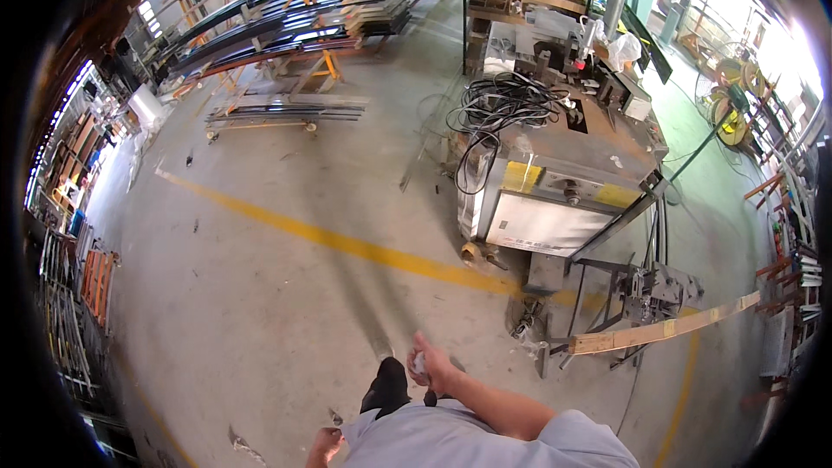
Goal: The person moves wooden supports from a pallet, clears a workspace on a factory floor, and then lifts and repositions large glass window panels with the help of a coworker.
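Note:
My right hand (433, 369) is in front of my body, above the floor, its fingers curled round a small whitish thing (420, 362) too small to name. My left hand (328, 442) hangs low at my left side, next to the hem of my pale shirt. Its fingers are mostly hidden, and I cannot see anything in it. One dark shoe (387, 379) shows below me on the grey floor (260, 295). Neither hand touches the machine or racks around me.
Ahead right stands a grey metal machine (555, 165) with coiled black cables (503, 106) on top. A long wooden strip (663, 329) juts out by a metal stand. Stacked metal profiles (303, 17) lie on orange racks ahead left. A yellow line (338, 243) crosses the floor.

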Action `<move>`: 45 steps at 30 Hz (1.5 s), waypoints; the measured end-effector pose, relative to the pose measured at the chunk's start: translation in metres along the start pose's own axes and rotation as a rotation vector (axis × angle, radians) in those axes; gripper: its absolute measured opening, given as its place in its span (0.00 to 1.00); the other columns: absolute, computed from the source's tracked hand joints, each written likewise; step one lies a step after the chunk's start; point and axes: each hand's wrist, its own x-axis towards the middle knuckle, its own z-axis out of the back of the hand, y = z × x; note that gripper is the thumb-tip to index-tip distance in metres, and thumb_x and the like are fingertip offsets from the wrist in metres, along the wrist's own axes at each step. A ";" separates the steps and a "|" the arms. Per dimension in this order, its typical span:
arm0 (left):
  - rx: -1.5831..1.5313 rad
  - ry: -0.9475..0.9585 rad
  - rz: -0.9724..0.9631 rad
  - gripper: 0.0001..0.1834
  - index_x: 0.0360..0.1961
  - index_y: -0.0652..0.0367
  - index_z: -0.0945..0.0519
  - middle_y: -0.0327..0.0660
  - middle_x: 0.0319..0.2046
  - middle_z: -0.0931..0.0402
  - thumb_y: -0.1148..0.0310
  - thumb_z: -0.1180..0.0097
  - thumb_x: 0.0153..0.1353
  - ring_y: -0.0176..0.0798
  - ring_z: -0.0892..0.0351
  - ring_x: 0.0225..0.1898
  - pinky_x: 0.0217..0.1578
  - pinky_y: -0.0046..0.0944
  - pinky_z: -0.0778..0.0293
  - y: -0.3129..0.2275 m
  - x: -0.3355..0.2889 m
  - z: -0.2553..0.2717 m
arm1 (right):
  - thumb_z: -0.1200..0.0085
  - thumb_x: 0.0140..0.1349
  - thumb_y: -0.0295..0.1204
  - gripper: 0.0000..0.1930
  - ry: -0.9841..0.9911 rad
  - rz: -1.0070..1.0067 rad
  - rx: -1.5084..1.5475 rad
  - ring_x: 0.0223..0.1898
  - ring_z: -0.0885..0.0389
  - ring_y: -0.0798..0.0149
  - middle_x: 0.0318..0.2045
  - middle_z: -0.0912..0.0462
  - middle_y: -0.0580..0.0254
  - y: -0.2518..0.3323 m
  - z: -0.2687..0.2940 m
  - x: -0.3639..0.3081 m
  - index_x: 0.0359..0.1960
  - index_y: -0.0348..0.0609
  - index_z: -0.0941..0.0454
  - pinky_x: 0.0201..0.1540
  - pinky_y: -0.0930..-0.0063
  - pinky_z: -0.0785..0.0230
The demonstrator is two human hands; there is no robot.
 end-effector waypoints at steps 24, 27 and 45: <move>-0.211 -0.172 -0.332 0.18 0.31 0.66 0.20 0.57 0.27 0.23 0.60 0.49 0.51 0.55 0.22 0.31 0.34 0.49 0.28 -0.212 0.324 0.285 | 0.49 0.58 0.26 0.06 -0.789 0.124 -0.601 0.28 0.22 0.58 0.29 0.22 0.55 0.182 -0.018 0.295 0.35 0.36 0.27 0.27 0.61 0.29; -0.443 -0.218 -0.111 0.16 0.29 0.66 0.20 0.55 0.23 0.24 0.61 0.48 0.51 0.49 0.23 0.25 0.29 0.47 0.29 -0.180 0.346 0.323 | 0.48 0.56 0.25 0.05 -0.732 0.042 -0.777 0.26 0.24 0.59 0.27 0.22 0.55 0.210 -0.048 0.369 0.32 0.36 0.27 0.25 0.62 0.31; -1.059 -0.504 0.351 0.13 0.27 0.61 0.15 0.40 0.18 0.22 0.64 0.47 0.52 0.34 0.28 0.16 0.19 0.37 0.29 -0.171 0.483 0.520 | 0.43 0.56 0.39 0.17 -0.229 -0.026 -1.538 0.16 0.33 0.68 0.14 0.28 0.63 0.414 -0.472 0.949 0.18 0.38 0.27 0.19 0.68 0.40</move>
